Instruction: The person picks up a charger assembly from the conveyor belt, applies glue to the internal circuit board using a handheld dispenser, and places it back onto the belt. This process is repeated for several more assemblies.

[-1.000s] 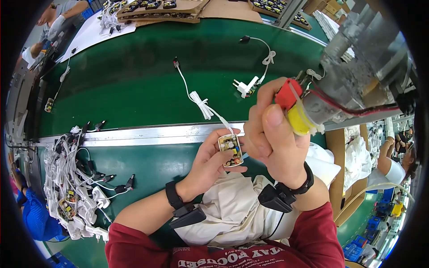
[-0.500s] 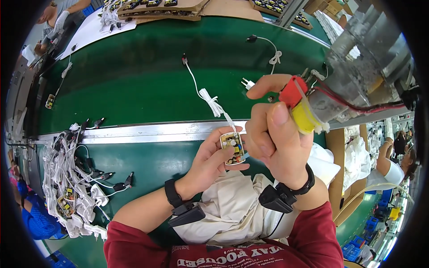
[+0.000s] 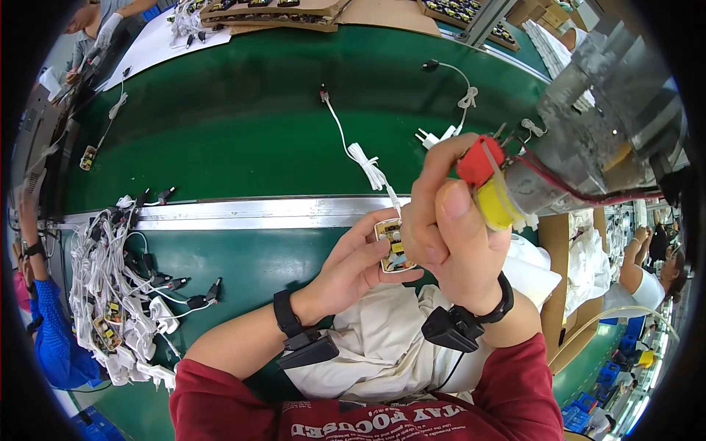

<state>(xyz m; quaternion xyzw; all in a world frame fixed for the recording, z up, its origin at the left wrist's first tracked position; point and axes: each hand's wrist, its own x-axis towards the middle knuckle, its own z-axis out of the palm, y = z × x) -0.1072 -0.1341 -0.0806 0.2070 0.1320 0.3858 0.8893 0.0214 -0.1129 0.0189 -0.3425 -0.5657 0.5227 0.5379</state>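
Note:
My left hand [image 3: 351, 266] grips an open white adapter housing [image 3: 379, 234] with its circuit board showing, my thumb along its near left edge. A bundled white cable [image 3: 365, 167] runs from its top onto the green belt and ends in a dark plug. Close above the housing, my right hand [image 3: 463, 239] is closed around a wired tool [image 3: 482, 162] with a red block, a yellow band and a cloudy grey body. A pale blue tip [image 3: 399, 259] shows over the board, below my right fist. My right fingers hide part of the housing.
A heap of white-cabled adapters [image 3: 118, 294] lies at the left. A metal rail [image 3: 257, 212] borders the green belt [image 3: 243, 140], where more cabled pieces lie. Trays of boards [image 3: 272, 13] stand at the back, a carton [image 3: 559, 294] at the right. Co-workers sit around; one blue sleeve [image 3: 55, 323] is at left.
The pieces on the belt have shifted right. My left hand and the housing have moved slightly right, under my right hand. At left, the co-worker's blue-sleeved arm has reached forward.

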